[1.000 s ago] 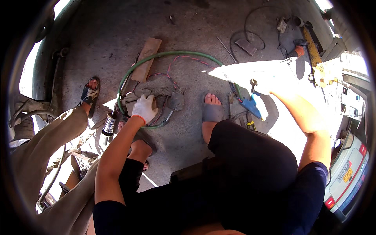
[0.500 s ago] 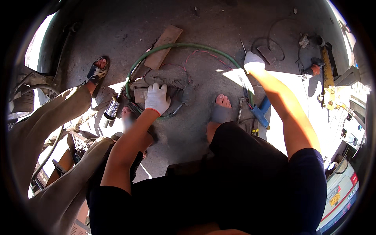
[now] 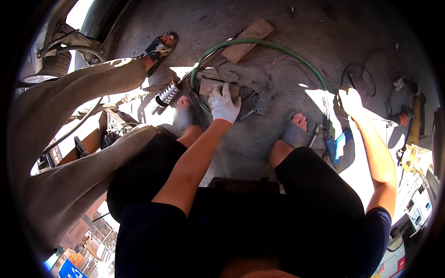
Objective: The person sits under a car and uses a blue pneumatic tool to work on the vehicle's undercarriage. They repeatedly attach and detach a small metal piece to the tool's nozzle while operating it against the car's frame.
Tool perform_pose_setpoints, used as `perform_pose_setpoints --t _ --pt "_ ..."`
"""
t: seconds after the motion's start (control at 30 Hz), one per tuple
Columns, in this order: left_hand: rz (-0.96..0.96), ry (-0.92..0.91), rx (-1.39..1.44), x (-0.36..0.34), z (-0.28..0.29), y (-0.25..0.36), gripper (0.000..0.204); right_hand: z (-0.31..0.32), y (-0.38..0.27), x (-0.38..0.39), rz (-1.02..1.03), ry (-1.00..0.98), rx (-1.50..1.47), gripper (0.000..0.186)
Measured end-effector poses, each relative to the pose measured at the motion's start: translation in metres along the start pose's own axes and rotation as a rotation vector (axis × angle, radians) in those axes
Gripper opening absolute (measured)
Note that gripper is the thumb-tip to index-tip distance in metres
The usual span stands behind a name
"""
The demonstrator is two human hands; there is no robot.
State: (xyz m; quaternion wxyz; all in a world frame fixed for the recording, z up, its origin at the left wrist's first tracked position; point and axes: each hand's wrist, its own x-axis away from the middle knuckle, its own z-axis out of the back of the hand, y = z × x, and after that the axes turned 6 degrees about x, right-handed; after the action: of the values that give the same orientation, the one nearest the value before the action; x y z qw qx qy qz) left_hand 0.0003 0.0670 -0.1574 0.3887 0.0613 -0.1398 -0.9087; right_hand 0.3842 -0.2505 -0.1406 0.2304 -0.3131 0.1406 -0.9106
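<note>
My left hand (image 3: 225, 105), in a white glove, rests on a brown flat block (image 3: 206, 87) on the floor, its fingers apart across the top. Beside it lies a dark grey lump (image 3: 265, 102) with a short metal rod sticking out. My right hand (image 3: 351, 103), also gloved, is raised on the right, its fingers closed round a thin dark rod (image 3: 331, 78) that points up and left. What else it may hold is hidden. Between my hands a green hose (image 3: 296, 54) arcs over the floor; a blue tool (image 3: 332, 150) lies near its right end.
A coil-spring shock absorber (image 3: 168, 94) stands left of my left foot. A person in brown trousers (image 3: 99, 81) is close on my left. Beyond the block lies a wooden board (image 3: 248, 39). Red wires (image 3: 296, 59) run inside the hose loop. A yellow bar (image 3: 414, 125) lies far right.
The view has shifted and turned, so the floor things appear farther right. My left hand stays on the block. My right hand has turned, and the thin rod now slants more to the left.
</note>
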Motion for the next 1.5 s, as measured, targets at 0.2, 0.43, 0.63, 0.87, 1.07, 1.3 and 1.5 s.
perform_pose_setpoints --t 0.2,0.43,0.63,0.87,1.07,1.3,1.5 --pt "0.195 0.052 0.118 -0.022 0.017 -0.002 0.073 0.062 -0.100 0.028 -0.040 0.066 -0.681 0.029" --pt "0.553 -0.129 0.098 -0.039 0.035 -0.034 0.077 0.025 -0.072 0.020 -0.269 -0.255 -1.135 0.015" --pt "0.671 -0.276 0.158 -0.014 0.038 -0.028 0.072 0.008 -0.049 0.027 -0.370 -0.434 -1.289 0.017" --pt "0.078 -0.099 -0.134 -0.058 0.061 -0.140 0.033 0.006 -0.052 0.031 -0.222 -0.445 -1.044 0.021" --pt "0.187 -0.453 -0.451 -0.126 0.079 -0.124 0.036 0.006 -0.050 0.040 -0.179 -0.382 -1.103 0.022" --pt "0.067 -0.555 -0.390 -0.137 0.077 -0.139 0.025 0.021 -0.107 0.050 -0.130 -0.226 -1.384 0.021" --pt "0.102 -0.558 -0.270 -0.135 0.107 -0.129 0.032 0.057 -0.157 0.062 0.088 0.097 -1.044 0.014"
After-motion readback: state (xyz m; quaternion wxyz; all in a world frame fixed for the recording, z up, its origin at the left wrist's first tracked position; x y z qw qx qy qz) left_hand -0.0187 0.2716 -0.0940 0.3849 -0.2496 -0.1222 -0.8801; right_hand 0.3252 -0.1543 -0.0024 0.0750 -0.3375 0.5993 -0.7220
